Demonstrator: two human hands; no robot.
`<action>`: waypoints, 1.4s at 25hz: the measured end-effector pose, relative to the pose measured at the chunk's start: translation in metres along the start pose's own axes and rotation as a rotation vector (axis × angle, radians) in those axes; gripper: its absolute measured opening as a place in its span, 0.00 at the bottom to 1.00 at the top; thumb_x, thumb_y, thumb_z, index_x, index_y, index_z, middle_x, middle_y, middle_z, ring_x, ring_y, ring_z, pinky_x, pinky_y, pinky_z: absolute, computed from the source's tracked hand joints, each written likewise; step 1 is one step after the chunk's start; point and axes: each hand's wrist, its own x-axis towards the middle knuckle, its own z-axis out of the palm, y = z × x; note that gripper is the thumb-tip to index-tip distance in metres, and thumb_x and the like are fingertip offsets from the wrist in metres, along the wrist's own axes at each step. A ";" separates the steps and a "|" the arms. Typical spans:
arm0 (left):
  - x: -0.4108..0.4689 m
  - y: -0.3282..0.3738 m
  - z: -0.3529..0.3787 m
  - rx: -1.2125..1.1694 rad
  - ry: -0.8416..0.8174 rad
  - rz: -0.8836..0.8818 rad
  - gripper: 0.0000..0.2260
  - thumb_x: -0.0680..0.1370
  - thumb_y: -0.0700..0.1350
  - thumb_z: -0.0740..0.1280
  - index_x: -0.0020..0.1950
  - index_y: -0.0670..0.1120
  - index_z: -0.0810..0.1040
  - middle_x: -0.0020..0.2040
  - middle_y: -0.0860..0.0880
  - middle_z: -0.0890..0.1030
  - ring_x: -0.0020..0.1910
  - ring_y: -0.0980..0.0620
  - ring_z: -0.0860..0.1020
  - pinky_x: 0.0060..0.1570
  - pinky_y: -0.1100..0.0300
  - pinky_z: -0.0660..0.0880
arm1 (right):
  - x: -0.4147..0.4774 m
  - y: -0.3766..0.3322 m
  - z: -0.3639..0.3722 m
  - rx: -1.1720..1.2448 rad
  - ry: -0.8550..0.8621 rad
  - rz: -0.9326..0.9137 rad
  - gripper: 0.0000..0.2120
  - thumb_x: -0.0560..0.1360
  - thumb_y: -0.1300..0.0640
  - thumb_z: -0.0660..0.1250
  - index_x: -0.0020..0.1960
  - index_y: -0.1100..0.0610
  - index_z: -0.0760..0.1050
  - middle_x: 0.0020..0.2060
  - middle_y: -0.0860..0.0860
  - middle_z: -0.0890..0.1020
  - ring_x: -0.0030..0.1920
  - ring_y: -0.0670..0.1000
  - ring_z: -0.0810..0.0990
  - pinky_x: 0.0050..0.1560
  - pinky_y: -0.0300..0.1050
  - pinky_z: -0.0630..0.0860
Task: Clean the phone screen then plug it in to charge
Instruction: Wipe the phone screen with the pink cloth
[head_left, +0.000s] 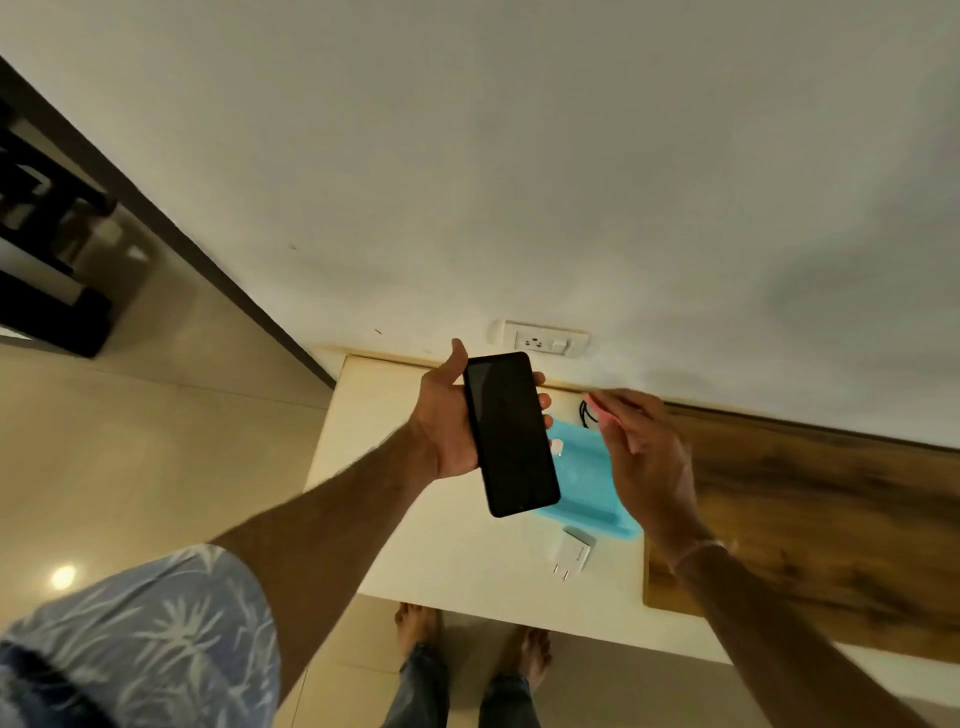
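Black glass, unlit, turned up toward the camera: phone (511, 434) held in the air above the cream table (415, 545), not lying on it. Gripped along its long edges by the left hand (441, 421), thumb up by the far left corner, fingertips curled round the right edge. Long axis running away from the body toward the wall, near end swung a little to the right.

Just beside it on the right, and apart from it, the right hand (644, 452) — blurred, fingers partly bent, a small pink thing (597, 408) at the tips. Impossible to tell whether pinched or merely lying against the fingers. Closest thing to the screen, so probably the wiping hand, with a short reach leftward across the phone's narrow width.

Below, on the table: a blue cloth or mat (587, 483), a white charger plug (571, 556) near the front edge, a black cable (587, 415) by the wall. Straight beyond the phone's far end, the wall socket (545, 343). Cleaning apparently not yet done — charging parts untouched.
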 end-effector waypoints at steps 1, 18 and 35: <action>-0.008 0.001 0.013 0.008 -0.018 0.010 0.47 0.74 0.77 0.52 0.73 0.40 0.73 0.66 0.36 0.78 0.63 0.35 0.78 0.64 0.41 0.74 | 0.001 -0.024 -0.006 0.011 0.016 -0.120 0.13 0.81 0.59 0.63 0.62 0.59 0.80 0.58 0.52 0.81 0.57 0.46 0.79 0.59 0.31 0.74; -0.121 0.032 0.173 0.010 -0.351 0.225 0.46 0.76 0.74 0.54 0.77 0.37 0.65 0.64 0.39 0.77 0.64 0.40 0.74 0.78 0.42 0.53 | -0.015 -0.206 -0.079 -0.296 0.023 -0.453 0.23 0.82 0.57 0.57 0.76 0.63 0.62 0.76 0.58 0.62 0.78 0.56 0.57 0.76 0.54 0.60; -0.167 0.064 0.214 0.184 -0.327 0.316 0.36 0.77 0.69 0.60 0.66 0.38 0.79 0.61 0.39 0.82 0.62 0.41 0.79 0.68 0.49 0.70 | 0.003 -0.259 -0.131 -0.446 0.173 -0.542 0.21 0.81 0.48 0.55 0.70 0.52 0.73 0.71 0.53 0.72 0.70 0.54 0.68 0.65 0.50 0.66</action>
